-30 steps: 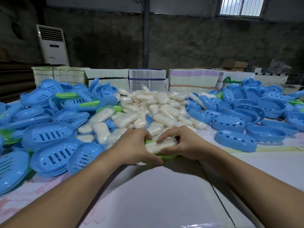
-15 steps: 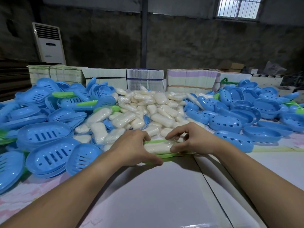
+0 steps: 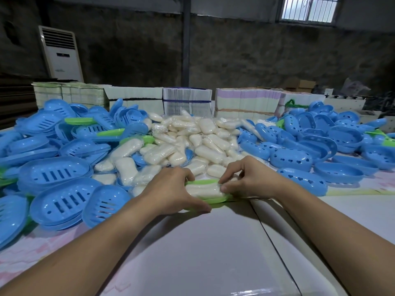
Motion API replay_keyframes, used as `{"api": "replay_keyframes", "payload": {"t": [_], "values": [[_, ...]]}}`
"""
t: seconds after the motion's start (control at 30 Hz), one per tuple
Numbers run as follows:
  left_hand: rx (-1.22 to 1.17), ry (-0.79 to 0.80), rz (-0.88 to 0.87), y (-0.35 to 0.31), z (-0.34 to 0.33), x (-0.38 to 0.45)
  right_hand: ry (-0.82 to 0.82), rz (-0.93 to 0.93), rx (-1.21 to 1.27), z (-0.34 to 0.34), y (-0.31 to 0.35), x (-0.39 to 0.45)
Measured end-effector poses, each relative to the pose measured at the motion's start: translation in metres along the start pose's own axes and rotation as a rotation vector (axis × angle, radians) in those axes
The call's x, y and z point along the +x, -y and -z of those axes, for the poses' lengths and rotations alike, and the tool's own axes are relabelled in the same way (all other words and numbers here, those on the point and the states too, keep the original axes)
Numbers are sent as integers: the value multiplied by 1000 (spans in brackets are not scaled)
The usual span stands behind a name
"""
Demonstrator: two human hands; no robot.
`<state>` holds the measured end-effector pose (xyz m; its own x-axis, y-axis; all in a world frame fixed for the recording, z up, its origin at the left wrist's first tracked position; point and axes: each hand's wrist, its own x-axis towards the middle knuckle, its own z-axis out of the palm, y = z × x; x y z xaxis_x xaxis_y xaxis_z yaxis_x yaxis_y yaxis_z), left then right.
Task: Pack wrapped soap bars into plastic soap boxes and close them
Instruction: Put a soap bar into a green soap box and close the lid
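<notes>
A wrapped cream soap bar (image 3: 202,190) lies in a green soap box tray (image 3: 215,200) on the white table, just in front of the soap pile. My left hand (image 3: 171,189) grips the left end of the tray, thumb along its near rim. My right hand (image 3: 248,180) holds the right end, with thumb and fingertips pinching at the soap's wrapper. A heap of wrapped soap bars (image 3: 192,142) sits behind the hands. Blue slotted box halves (image 3: 55,174) pile up on the left, blue heart-holed halves (image 3: 299,180) on the right.
The white table top (image 3: 203,253) stretches toward me. Stacks of flat printed cartons (image 3: 186,101) line the far edge. A few green box halves (image 3: 79,120) lie among the blue ones. A white standing air conditioner (image 3: 61,54) is at the back left.
My right hand has shifted from cupping over the soap to pinching at its right end. The soap sits lower in the green tray. The left hand has stayed in place.
</notes>
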<state>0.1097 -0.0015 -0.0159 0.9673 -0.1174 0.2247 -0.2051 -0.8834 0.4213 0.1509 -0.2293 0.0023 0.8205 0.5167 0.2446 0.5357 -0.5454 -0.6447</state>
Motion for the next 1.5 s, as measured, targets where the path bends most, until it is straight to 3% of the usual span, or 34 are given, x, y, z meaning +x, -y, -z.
{"api": "replay_keyframes", "payload": {"t": [0.3,0.53,0.7,0.87,1.07,1.27,1.5], "values": [[69,-25,-18,-4,-7,0,-56,30,-41,-4,-1,2],[105,-9,-57,-10,-16,1,-175,41,153,-7,2,4],[92,-82,-84,-16,-27,4,-344,-112,-10,11,-9,32],[163,-167,-216,-19,-24,23,-526,-279,-162,65,-44,79],[123,-90,-268,-29,-15,54,-501,-524,-377,138,-121,133],[151,118,-254,-38,-17,62,-308,-633,-466,181,-190,185],[190,94,-183,-40,-11,88,-214,-867,-761,219,-264,212]]}}
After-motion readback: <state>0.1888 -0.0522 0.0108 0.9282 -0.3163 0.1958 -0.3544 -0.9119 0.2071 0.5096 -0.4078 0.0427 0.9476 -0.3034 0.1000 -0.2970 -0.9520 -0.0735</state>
